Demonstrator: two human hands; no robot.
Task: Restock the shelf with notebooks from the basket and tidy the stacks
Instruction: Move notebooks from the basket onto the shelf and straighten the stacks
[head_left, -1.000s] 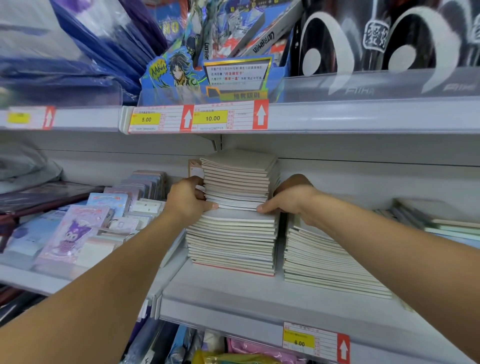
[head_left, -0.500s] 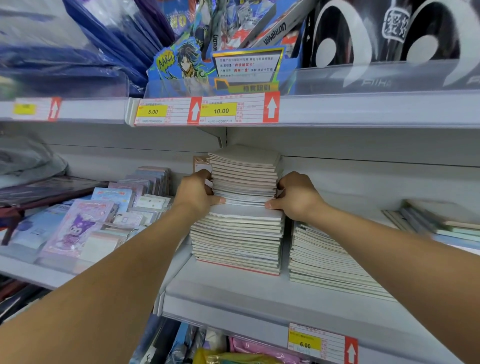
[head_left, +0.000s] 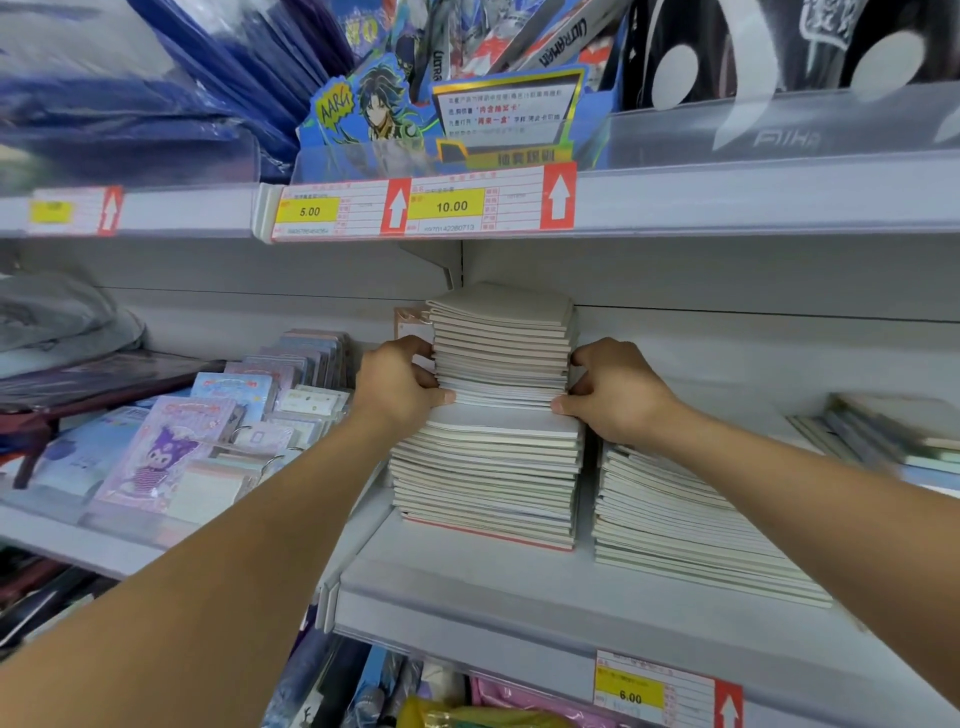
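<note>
I observe both hands on the middle shelf (head_left: 519, 592), one at each side of the upper batch of notebooks (head_left: 501, 345), which sits on top of a lower stack of notebooks (head_left: 488, 478). My left hand (head_left: 397, 387) is against the batch's left edge, fingers curled round toward its back and thumb laid along its bottom front edge, gripping it. My right hand (head_left: 613, 389) mirrors this at the right edge, fingers curled at the side and thumb tip touching the bottom front corner, likewise holding the batch. The batch therefore lies directly between the two hands, clasped from both sides. I note that it is set further back than the stack below, whose top cover shows as a bare strip in front of the thumbs. Whether the batch rests fully on the lower stack or is slightly raised, I cannot tell. Just beside the lower stack on the right stands a shorter stack of notebooks (head_left: 675, 514), partly hidden by my right forearm. To the left, on the adjoining shelf section, are cartoon-printed stationery packs (head_left: 161, 452). A price label reading 6.00 (head_left: 631, 693) is fixed on the shelf's front edge below the shorter stack.
</note>
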